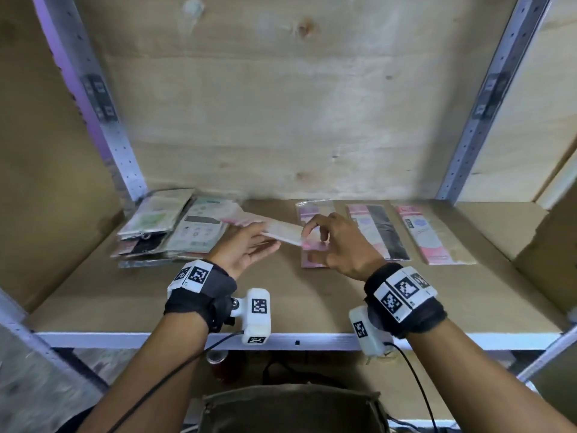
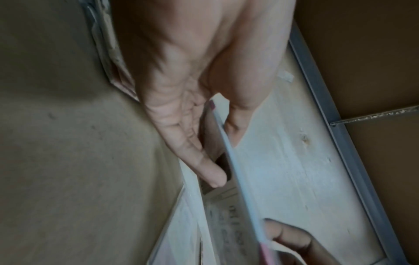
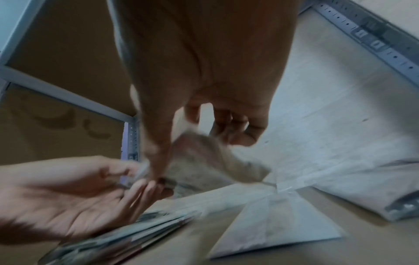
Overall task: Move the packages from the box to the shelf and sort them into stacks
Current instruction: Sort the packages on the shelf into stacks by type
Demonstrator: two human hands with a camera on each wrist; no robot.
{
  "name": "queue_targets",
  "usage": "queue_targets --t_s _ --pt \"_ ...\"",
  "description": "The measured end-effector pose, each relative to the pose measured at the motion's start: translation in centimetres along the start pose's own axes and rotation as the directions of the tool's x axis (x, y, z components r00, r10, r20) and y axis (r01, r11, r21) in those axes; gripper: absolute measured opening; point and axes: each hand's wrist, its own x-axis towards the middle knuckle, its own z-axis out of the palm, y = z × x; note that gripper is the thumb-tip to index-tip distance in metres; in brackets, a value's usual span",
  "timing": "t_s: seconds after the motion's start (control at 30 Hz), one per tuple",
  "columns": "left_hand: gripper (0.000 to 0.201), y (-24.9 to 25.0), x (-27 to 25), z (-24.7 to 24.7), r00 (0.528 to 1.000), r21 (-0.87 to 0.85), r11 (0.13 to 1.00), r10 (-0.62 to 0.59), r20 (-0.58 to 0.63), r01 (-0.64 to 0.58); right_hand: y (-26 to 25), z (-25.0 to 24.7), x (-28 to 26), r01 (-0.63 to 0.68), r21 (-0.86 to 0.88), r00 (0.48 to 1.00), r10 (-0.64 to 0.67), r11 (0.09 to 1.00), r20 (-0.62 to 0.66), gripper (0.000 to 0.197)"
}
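A long pale package with a pink end (image 1: 282, 233) hangs level above the cardboard shelf (image 1: 281, 295), held at both ends. My left hand (image 1: 265, 240) has its left end between the thumb and straight fingers, palm up. The thumb and forefinger of my right hand (image 1: 312, 234) pinch its right end. The left wrist view shows the package's edge (image 2: 240, 188) running between thumb and fingers. In the right wrist view the package (image 3: 204, 161) is blurred under my right hand (image 3: 195, 152). A loose pile of packages (image 1: 165, 226) lies at the shelf's left.
Three packages lie side by side on the right: a pink one (image 1: 312, 260) under my right hand, a pink-and-black one (image 1: 379, 232) and a pink one (image 1: 427, 237). Metal uprights (image 1: 487, 120) frame the plywood back. Below the shelf edge sits a dark olive container (image 1: 290, 407).
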Motion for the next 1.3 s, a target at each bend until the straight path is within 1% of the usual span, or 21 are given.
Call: queue_targets --t_s 0.03,0.07,0.1,0.17,0.2,0.23,0.3,0.4,0.47,0.5,0.57,0.63,0.7,0.77,0.87,0.93,0.97,1.03,1.1,1.2,1.3 --pt "0.011 -0.2 0.0 -0.2 1.0 0.006 1.0 0.004 -0.001 -0.004 0.4 -0.3 -0.2 -0.026 0.039 0.998 0.023 0.999 0.053 0.041" --pt "0.015 -0.3 0.2 -0.4 1.0 0.02 1.0 0.007 0.002 -0.007 0.8 -0.6 -0.3 -0.05 0.102 0.996 0.042 0.993 0.081 0.046" --pt "0.021 -0.4 0.2 -0.6 1.0 0.039 0.999 0.01 0.008 -0.01 1.1 -0.7 -0.5 -0.073 0.17 0.995 0.061 0.983 0.074 0.046" --pt "0.03 -0.6 0.2 -0.6 0.999 0.1 0.995 0.019 0.033 -0.022 1.8 -1.1 -0.6 -0.14 0.25 0.989 0.147 0.958 -0.009 0.039" --pt "0.031 -0.7 0.2 -0.4 0.998 0.127 0.991 0.032 0.053 -0.038 2.1 -1.2 -0.5 -0.189 0.259 0.977 0.207 0.947 -0.044 0.037" --pt "0.031 -0.9 0.1 -0.1 0.996 0.145 0.988 0.047 0.074 -0.057 2.4 -1.4 -0.6 -0.245 0.263 0.962 0.267 0.933 -0.051 0.038" --pt "0.028 -1.5 -0.2 0.4 0.992 0.16 0.985 0.044 0.114 -0.063 2.7 -1.5 -0.8 -0.349 0.259 0.935 0.354 0.901 0.026 0.046" --pt "0.026 -2.4 -0.5 1.0 0.984 0.229 0.973 -0.031 0.174 -0.01 2.8 -1.3 -1.3 -0.427 0.296 0.904 0.399 0.855 0.153 0.046" --pt "0.025 -2.6 -0.4 1.0 0.985 0.253 0.968 -0.038 0.171 -0.007 3.1 -1.1 -1.5 -0.437 0.37 0.899 0.391 0.82 0.196 0.039" --pt "0.024 -2.6 -0.3 1.0 0.989 0.248 0.968 -0.016 0.149 -0.022 3.2 -1.1 -1.6 -0.446 0.397 0.895 0.39 0.803 0.216 0.037" --pt "0.026 -2.1 -0.1 0.5 0.997 0.219 0.973 0.067 0.045 -0.075 3.4 -1.2 -1.9 -0.465 0.437 0.884 0.382 0.77 0.268 0.037" --pt "0.032 -1.2 0.3 -0.5 0.981 0.218 0.964 0.174 -0.089 -0.151 3.4 -1.4 -2.0 -0.437 0.447 0.896 0.333 0.78 0.296 0.037" --pt "0.033 -0.5 0.6 -1.7 0.952 0.314 0.928 0.261 -0.157 -0.203 3.3 -1.7 -2.1 -0.385 0.446 0.915 0.269 0.808 0.301 0.035" --pt "0.03 0.1 0.8 -2.7 0.939 0.44 0.874 0.304 -0.159 -0.208 3.2 -1.9 -2.1 -0.356 0.451 0.922 0.23 0.818 0.311 0.032" --pt "0.028 0.5 1.1 -3.7 0.953 0.59 0.786 0.291 -0.087 -0.186 3.3 -1.8 -2.2 -0.343 0.465 0.922 0.198 0.816 0.333 0.032" --pt "0.036 0.4 1.3 -3.8 0.963 0.68 0.718 0.261 -0.065 -0.149 3.4 -1.7 -2.2 -0.331 0.471 0.924 0.179 0.818 0.339 0.032" --pt "0.04 0.4 1.3 -3.7 0.964 0.706 0.696 0.255 -0.073 -0.13 3.3 -1.6 -2.1 -0.326 0.481 0.925 0.169 0.814 0.341 0.032" --pt "0.04 0.3 1.3 -3.5 0.963 0.72 0.688 0.245 -0.114 -0.09 3.2 -1.4 -2.1 -0.323 0.501 0.925 0.154 0.803 0.348 0.031" --pt "0.051 0.3 1.3 -3.4 0.964 0.717 0.694 0.229 -0.139 -0.062 3.2 -1.2 -2.0 -0.321 0.522 0.925 0.144 0.79 0.351 0.029" --pt "0.063 0.4 1.1 -3.7 0.963 0.722 0.69 0.223 -0.149 -0.048 3.2 -1.0 -2.1 -0.318 0.557 0.926 0.127 0.767 0.355 0.025" --pt "0.07 0.5 0.9 -3.7 0.967 0.724 0.688 0.21 -0.143 -0.042 3.4 -0.9 -2.1 -0.314 0.588 0.93 0.116 0.745 0.348 0.022"
